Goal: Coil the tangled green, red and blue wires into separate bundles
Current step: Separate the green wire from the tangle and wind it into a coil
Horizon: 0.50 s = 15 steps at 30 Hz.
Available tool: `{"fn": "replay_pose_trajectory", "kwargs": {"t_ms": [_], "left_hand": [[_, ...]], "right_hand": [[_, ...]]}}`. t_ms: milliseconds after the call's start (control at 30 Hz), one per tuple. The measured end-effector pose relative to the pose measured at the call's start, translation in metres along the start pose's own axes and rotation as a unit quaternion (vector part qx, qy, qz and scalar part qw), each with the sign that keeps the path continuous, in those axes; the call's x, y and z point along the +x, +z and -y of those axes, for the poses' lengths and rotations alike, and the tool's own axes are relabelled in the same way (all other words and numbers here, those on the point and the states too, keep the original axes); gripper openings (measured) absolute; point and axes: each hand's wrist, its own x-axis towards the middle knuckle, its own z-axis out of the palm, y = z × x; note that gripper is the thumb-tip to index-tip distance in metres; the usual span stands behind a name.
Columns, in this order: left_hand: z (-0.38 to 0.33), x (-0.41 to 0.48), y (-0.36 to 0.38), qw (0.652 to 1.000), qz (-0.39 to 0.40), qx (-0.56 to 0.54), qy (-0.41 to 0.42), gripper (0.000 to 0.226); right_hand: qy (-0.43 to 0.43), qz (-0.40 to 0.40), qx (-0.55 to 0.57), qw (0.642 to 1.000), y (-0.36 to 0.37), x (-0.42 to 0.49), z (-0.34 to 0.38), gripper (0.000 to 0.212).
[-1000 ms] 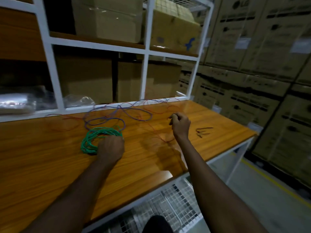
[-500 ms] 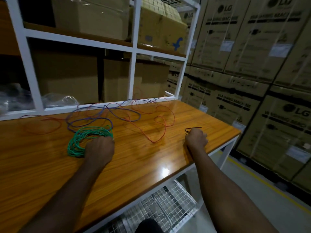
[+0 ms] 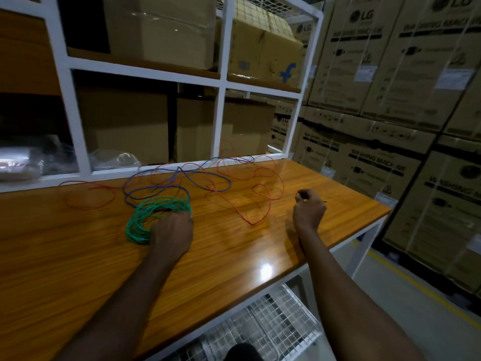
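A green wire coil [image 3: 145,217] lies on the wooden table [image 3: 78,256]. My left hand [image 3: 173,234] rests on the coil's right side, fingers closed over its strands. Behind the coil a blue wire [image 3: 179,182] sprawls in loose loops, crossed by a thin red wire [image 3: 263,194] that runs from the far left to the right. My right hand [image 3: 308,212] is at the table's right side, fingers pinched on a thin black tie [image 3: 322,201] whose tip sticks out past the fingers.
A white shelf frame [image 3: 221,82] with cardboard boxes [image 3: 125,131] stands along the table's back edge. Plastic-wrapped items [image 3: 20,162] sit on the low shelf at left. Stacked washing-machine cartons [image 3: 390,152] line the aisle at right. A wire-mesh shelf [image 3: 273,324] sits under the table.
My right hand moved right from the red wire to the black tie near the table's right end and picked it up. My left hand stayed on the green coil.
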Motion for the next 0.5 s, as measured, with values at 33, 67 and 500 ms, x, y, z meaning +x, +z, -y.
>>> {"fn": "replay_pose_trajectory", "kwargs": {"t_ms": [33,67,500], "left_hand": [[0.001,-0.001,-0.003,1.000,-0.002,-0.008,-0.001,0.030],[0.004,-0.003,-0.005,1.000,-0.006,-0.008,0.006,0.031],[0.194,-0.032,-0.076,0.994,-0.090,0.052,-0.031,0.037]], "right_hand": [[-0.038,0.004,0.008,0.999,0.007,-0.004,0.012,0.014],[-0.076,0.011,0.012,0.997,0.015,-0.009,0.025,0.015],[-0.329,0.318,0.201,0.866,0.143,-0.179,0.224,0.020]]}}
